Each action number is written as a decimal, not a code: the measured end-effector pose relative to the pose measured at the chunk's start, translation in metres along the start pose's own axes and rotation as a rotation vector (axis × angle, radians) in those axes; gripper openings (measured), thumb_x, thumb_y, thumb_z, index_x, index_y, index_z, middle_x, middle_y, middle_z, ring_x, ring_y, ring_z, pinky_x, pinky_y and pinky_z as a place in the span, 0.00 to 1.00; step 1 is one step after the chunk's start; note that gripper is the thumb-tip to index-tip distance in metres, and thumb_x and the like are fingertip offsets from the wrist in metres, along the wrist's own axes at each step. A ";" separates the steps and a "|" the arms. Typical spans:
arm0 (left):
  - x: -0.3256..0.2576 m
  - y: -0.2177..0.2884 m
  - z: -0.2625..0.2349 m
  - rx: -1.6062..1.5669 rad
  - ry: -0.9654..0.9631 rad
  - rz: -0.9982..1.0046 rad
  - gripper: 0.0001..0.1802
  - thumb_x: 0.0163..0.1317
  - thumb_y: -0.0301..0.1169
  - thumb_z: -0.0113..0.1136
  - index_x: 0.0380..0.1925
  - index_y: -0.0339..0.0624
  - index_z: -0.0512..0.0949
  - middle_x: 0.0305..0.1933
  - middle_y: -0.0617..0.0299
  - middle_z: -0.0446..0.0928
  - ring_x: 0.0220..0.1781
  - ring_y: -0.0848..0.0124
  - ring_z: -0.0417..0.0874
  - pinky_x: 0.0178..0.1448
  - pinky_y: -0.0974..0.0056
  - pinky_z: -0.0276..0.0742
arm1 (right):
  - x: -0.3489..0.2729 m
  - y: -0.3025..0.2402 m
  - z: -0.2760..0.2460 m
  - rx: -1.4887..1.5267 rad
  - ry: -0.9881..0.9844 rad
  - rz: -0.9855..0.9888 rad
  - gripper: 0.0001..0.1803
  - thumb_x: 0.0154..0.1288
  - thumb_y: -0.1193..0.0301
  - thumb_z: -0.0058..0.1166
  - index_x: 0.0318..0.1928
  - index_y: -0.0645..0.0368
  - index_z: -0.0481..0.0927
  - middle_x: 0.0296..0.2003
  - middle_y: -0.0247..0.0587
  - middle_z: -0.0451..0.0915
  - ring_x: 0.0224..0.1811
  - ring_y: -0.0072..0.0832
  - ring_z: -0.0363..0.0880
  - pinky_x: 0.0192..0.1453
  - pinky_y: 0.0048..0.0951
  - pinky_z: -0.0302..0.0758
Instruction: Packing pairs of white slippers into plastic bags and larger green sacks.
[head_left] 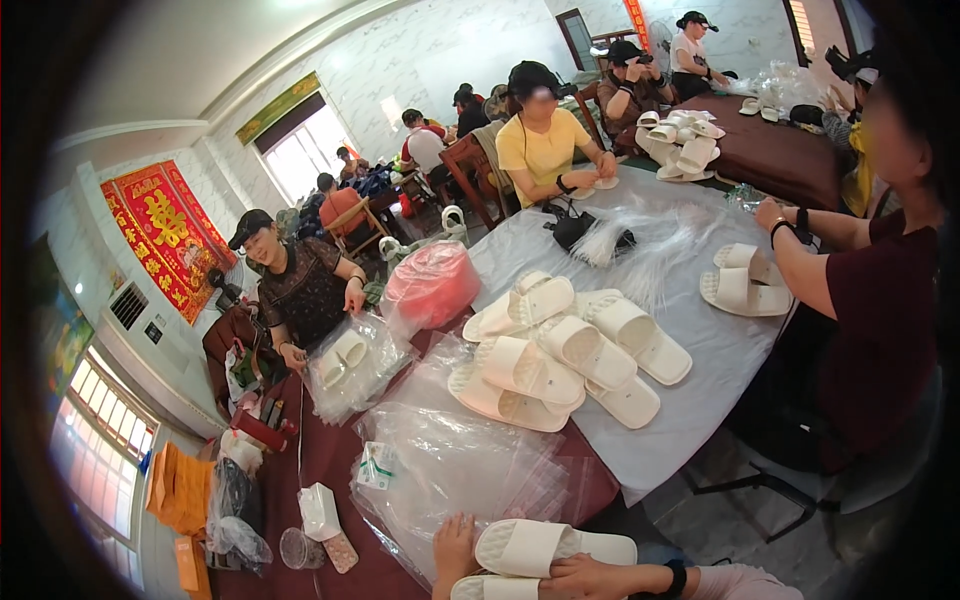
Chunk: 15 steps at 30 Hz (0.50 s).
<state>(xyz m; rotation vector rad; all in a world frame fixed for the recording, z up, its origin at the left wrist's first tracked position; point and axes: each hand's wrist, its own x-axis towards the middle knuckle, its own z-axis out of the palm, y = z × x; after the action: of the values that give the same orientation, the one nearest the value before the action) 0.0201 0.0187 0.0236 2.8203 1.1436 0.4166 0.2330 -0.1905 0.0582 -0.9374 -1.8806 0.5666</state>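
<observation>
At the lower edge, a pair of cream-white slippers (535,548) with quilted insoles and broad straps lies one beside the other, the nearer one partly cut off by the frame. My right hand (592,577) comes in from the right, a black band at its wrist, with its fingers around the strap of the nearer slipper. Just left of the slippers' ends, my left hand (455,547) rests with fingers extended by the edge of a stack of clear plastic bags (440,460). Ahead of my hands, a pile of similar slippers (575,345) covers the table's middle.
A co-worker at left handles a bagged pair of slippers (343,360) near a pink bundle (433,284). Another pair (746,280) lies before a person at right. A tissue pack (319,512) and plastic cup (300,549) stand at left. A chair (840,490) is at right.
</observation>
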 end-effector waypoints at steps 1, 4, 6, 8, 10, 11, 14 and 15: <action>0.000 0.000 -0.002 -0.008 0.005 0.007 0.26 0.54 0.43 0.60 0.51 0.41 0.75 0.59 0.50 0.72 0.58 0.47 0.71 0.60 0.48 0.65 | 0.003 -0.005 -0.004 0.013 -0.074 0.061 0.23 0.54 0.65 0.58 0.50 0.61 0.74 0.44 0.52 0.72 0.49 0.47 0.69 0.52 0.45 0.66; 0.004 -0.002 -0.012 -0.034 -0.014 0.015 0.26 0.54 0.40 0.59 0.51 0.37 0.75 0.58 0.50 0.72 0.57 0.48 0.72 0.59 0.50 0.66 | 0.006 -0.009 -0.005 0.043 -0.118 0.093 0.23 0.54 0.66 0.58 0.49 0.61 0.74 0.43 0.51 0.71 0.49 0.47 0.69 0.52 0.45 0.66; 0.009 0.003 -0.022 -0.053 -0.035 0.015 0.25 0.53 0.37 0.59 0.50 0.35 0.75 0.58 0.49 0.72 0.57 0.48 0.72 0.58 0.52 0.67 | 0.005 -0.007 -0.001 0.059 -0.088 0.066 0.22 0.53 0.66 0.58 0.49 0.61 0.74 0.43 0.51 0.71 0.49 0.47 0.69 0.52 0.45 0.66; 0.014 0.012 -0.034 -0.207 0.012 -0.028 0.24 0.50 0.28 0.56 0.50 0.33 0.75 0.55 0.46 0.73 0.55 0.48 0.73 0.58 0.54 0.68 | 0.004 -0.003 0.003 0.065 -0.091 0.099 0.23 0.53 0.67 0.59 0.50 0.61 0.74 0.43 0.50 0.71 0.48 0.47 0.69 0.51 0.46 0.66; 0.010 0.008 -0.036 -0.210 0.062 -0.060 0.25 0.48 0.25 0.55 0.51 0.33 0.75 0.53 0.45 0.74 0.54 0.48 0.74 0.58 0.53 0.68 | 0.005 -0.004 0.002 0.067 -0.086 0.106 0.23 0.53 0.68 0.58 0.50 0.61 0.74 0.42 0.50 0.71 0.48 0.47 0.68 0.51 0.46 0.66; 0.008 0.007 -0.036 -0.214 0.110 -0.092 0.27 0.46 0.22 0.53 0.51 0.33 0.74 0.52 0.44 0.74 0.53 0.48 0.74 0.58 0.52 0.68 | 0.005 -0.004 0.002 0.068 -0.081 0.115 0.23 0.53 0.68 0.58 0.50 0.61 0.74 0.42 0.50 0.71 0.49 0.48 0.68 0.50 0.46 0.65; 0.004 0.011 -0.038 -0.158 0.261 -0.126 0.26 0.45 0.20 0.53 0.50 0.34 0.75 0.50 0.44 0.74 0.52 0.48 0.74 0.56 0.51 0.69 | 0.010 -0.005 0.001 0.050 -0.091 0.119 0.23 0.54 0.67 0.57 0.51 0.60 0.74 0.42 0.50 0.71 0.49 0.47 0.68 0.51 0.46 0.65; 0.003 0.006 -0.034 -0.157 0.262 -0.128 0.26 0.45 0.20 0.53 0.50 0.34 0.75 0.50 0.44 0.74 0.52 0.48 0.74 0.56 0.51 0.69 | 0.012 -0.004 0.002 0.051 -0.092 0.118 0.23 0.54 0.67 0.57 0.51 0.60 0.74 0.42 0.50 0.71 0.49 0.47 0.68 0.51 0.46 0.65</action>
<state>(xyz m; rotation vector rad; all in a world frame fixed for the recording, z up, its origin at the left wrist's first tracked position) 0.0170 0.0149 0.0581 2.5966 1.2641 0.8446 0.2265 -0.1834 0.0658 -1.0088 -1.8921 0.7361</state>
